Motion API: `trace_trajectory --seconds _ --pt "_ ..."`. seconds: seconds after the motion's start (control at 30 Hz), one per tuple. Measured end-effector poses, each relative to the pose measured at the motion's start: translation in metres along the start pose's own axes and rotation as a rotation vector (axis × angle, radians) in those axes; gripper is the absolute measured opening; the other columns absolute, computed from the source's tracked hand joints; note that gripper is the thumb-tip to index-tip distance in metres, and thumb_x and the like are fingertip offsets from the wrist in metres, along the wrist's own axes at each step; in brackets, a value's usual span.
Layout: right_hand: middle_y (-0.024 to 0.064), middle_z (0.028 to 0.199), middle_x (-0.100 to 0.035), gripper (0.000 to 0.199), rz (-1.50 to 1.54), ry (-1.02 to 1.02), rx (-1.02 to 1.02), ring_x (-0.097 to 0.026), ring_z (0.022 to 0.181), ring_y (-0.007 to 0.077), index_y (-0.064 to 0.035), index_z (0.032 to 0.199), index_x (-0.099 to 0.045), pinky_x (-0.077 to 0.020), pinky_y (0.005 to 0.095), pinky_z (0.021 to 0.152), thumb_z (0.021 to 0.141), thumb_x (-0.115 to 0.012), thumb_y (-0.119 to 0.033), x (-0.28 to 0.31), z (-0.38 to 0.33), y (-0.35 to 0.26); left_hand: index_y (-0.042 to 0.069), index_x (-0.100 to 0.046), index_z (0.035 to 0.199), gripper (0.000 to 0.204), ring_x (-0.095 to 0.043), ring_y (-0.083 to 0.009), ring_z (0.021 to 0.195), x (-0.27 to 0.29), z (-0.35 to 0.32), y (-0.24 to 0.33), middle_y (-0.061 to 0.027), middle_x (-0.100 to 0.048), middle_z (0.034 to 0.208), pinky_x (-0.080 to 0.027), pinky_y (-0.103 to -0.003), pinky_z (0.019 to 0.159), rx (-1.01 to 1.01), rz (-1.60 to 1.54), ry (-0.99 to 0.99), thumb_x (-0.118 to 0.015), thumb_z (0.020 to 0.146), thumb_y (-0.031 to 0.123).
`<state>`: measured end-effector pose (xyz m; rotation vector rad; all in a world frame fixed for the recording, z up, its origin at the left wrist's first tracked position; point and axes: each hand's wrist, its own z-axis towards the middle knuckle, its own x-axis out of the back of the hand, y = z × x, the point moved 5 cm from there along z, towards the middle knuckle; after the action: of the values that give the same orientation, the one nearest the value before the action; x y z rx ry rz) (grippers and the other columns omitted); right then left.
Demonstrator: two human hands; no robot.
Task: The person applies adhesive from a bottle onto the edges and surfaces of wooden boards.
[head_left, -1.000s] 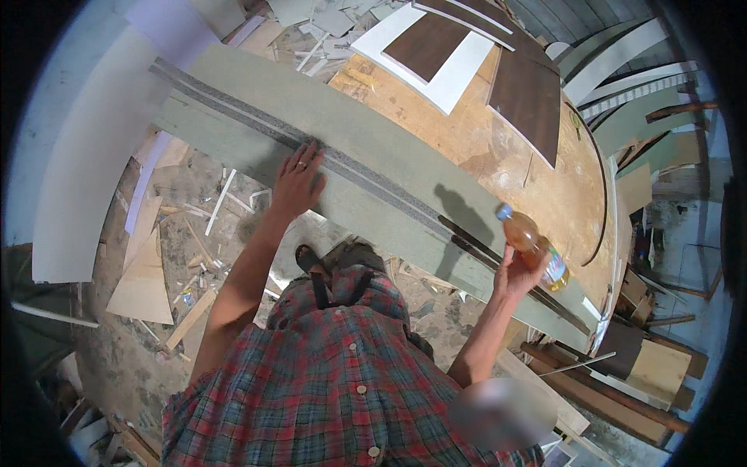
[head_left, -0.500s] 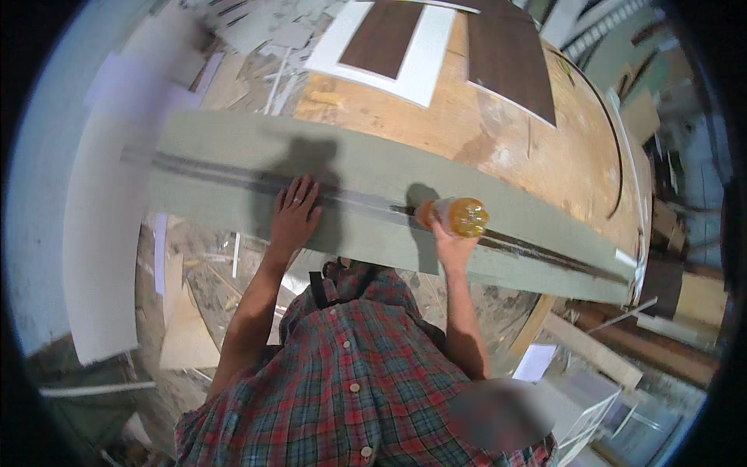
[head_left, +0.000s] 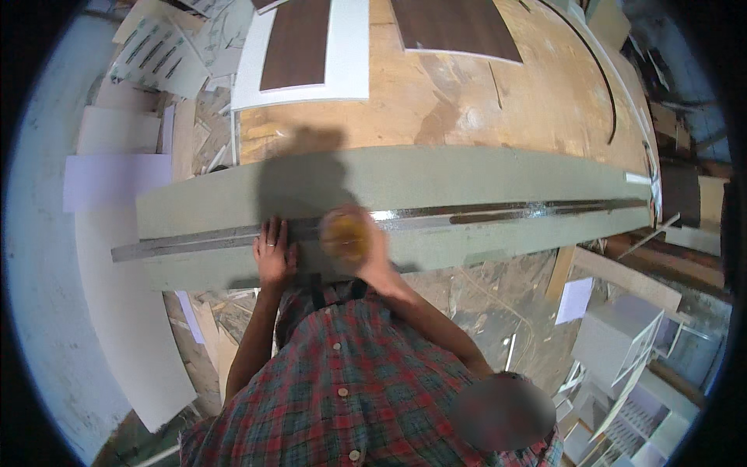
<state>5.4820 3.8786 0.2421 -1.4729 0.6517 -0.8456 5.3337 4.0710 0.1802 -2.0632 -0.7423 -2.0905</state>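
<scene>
My right hand [head_left: 377, 257] is wrapped round a plastic bottle [head_left: 345, 238] of amber liquid. The bottle is tipped with its base toward me; its neck is hidden beneath it and motion blurs it. Below it, long narrow dark strips [head_left: 187, 246] run lengthwise along a grey-green board [head_left: 436, 171]. To the right of the bottle the strips have a wet shine, while the left end looks dull grey. My left hand [head_left: 274, 255] rests with its fingers stretched out on the strips, just left of the bottle.
Beyond the board lies a plywood tabletop [head_left: 389, 117] bearing a white panel [head_left: 346, 62] and dark brown panels [head_left: 455, 27]. A thin black cord [head_left: 605, 70] curves along its right side. Pale sheets [head_left: 128, 311] lean at left; a white cabinet [head_left: 618, 342] stands lower right.
My right hand has moved left along the strips with the bottle, close to my left hand. A wet shine now shows over more of the strips. The view has also turned and shifted.
</scene>
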Motion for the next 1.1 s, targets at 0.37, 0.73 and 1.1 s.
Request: trace_trajectory --seconds 0.37,0.73,1.1 --pt "0.0095 0.124 -0.058 0.070 -0.168 0.450 -0.081 -0.059 0.111 0.0186 -0.0028 0.129 -0.047 -0.0510 0.0334 0.094 0.070 -0.085 -0.009 0.085 -0.035 -0.004 0.015 -0.048 0.144 0.055 -0.032 -0.0329 0.143 0.020 -0.018 -0.069 -0.0102 -0.034 0.156 -0.024 -0.058 0.114 -0.084 -0.074 0.079 -0.056 0.091 0.024" --pt "0.0153 0.119 -0.064 0.067 -0.229 0.134 0.139 -0.063 0.110 0.0274 -0.0037 0.124 -0.056 -0.0505 0.0388 0.094 0.066 -0.088 -0.014 -0.060 -0.016 -0.037 0.016 -0.049 0.144 0.052 -0.029 -0.0271 0.146 0.029 -0.013 -0.076 -0.0076 -0.033 0.158 -0.022 -0.053 0.117 -0.084 -0.039 -0.005 -0.055 0.094 0.028" --pt "0.0115 0.116 -0.064 0.048 -0.299 0.711 -0.079 -0.061 0.110 0.0219 0.0040 0.121 -0.057 -0.0497 0.0364 0.094 0.076 -0.074 0.001 0.235 -0.060 0.023 0.014 -0.051 0.142 0.054 -0.033 -0.0302 0.144 0.021 -0.013 -0.076 -0.0087 -0.037 0.156 -0.024 -0.055 0.115 -0.070 -0.010 0.031 -0.058 0.089 0.021"
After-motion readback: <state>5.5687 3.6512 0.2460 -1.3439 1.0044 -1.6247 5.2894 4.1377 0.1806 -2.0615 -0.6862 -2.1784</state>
